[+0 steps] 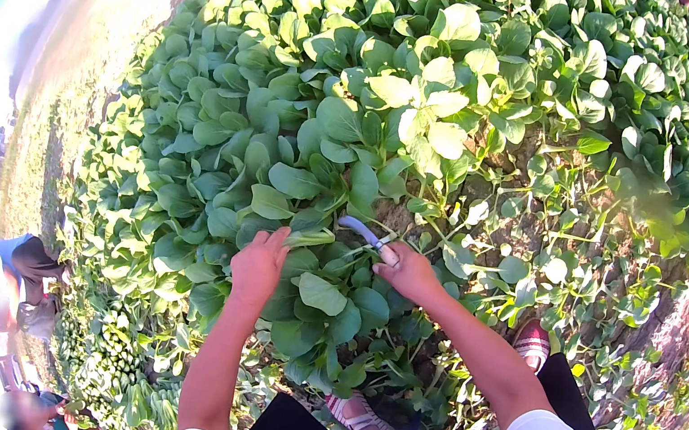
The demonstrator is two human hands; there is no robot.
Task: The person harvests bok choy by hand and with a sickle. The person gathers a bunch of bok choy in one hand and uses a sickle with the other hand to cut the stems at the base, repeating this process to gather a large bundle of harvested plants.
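My left hand (pixel 259 260) is closed around a leafy green plant with a pale stalk (pixel 313 238), its cut or lower end pointing right. My right hand (pixel 407 270) grips the light handle of a small curved knife (pixel 361 229); the blade points up and left, a little to the right of the stalk end. Broad green leaves (pixel 321 294) spread below and between both hands. The fingertips of my left hand are partly hidden by leaves.
Dense leafy greens (pixel 216 125) grow ahead and to the left. Low, sparse plants and soil (pixel 520 224) lie to the right. Many greens (pixel 114 347) lie piled at lower left, near two other people (pixel 15 283). My sandaled feet (pixel 531 345) stand among plants.
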